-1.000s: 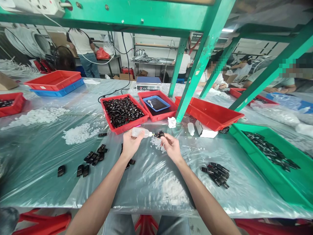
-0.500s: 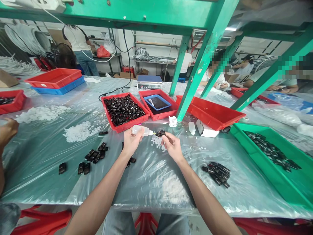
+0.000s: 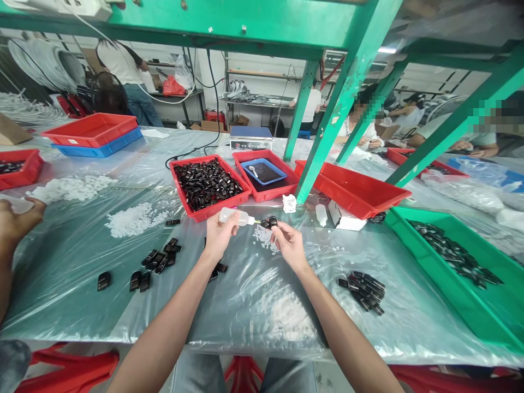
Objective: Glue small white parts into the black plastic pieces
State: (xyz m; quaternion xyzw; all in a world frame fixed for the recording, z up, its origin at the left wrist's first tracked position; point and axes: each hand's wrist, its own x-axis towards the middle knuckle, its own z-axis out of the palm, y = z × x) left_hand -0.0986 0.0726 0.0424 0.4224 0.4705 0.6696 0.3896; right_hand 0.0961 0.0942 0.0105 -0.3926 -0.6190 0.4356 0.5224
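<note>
My left hand (image 3: 220, 236) is wrapped round a clear squeeze bottle (image 3: 237, 216), held sideways with its thin tip pointing right. That tip meets or nearly meets a small glossy black part (image 3: 269, 222), which the fingers of my right hand (image 3: 288, 244) pinch. Just below lie small white pieces (image 3: 265, 238) on the plastic-covered table (image 3: 254, 305). Beyond my left hand is a red tray (image 3: 192, 213) full of black parts. Loose black parts (image 3: 161, 259) lie to the left, and a pile of them (image 3: 364, 292) sits right of my right forearm.
A green bin (image 3: 434, 284) with black parts stands at the right. Green posts (image 3: 327, 125) rise behind a crumpled tissue (image 3: 289, 203). An empty red tray (image 3: 360, 188) leans beside them. Another person's hand (image 3: 18, 218) is at the left edge, near white piles (image 3: 73, 188).
My left hand and the bottle have shifted very slightly left. The neighbour's hand at the left edge has come further into view with a clear bottle. A person in the background leans differently.
</note>
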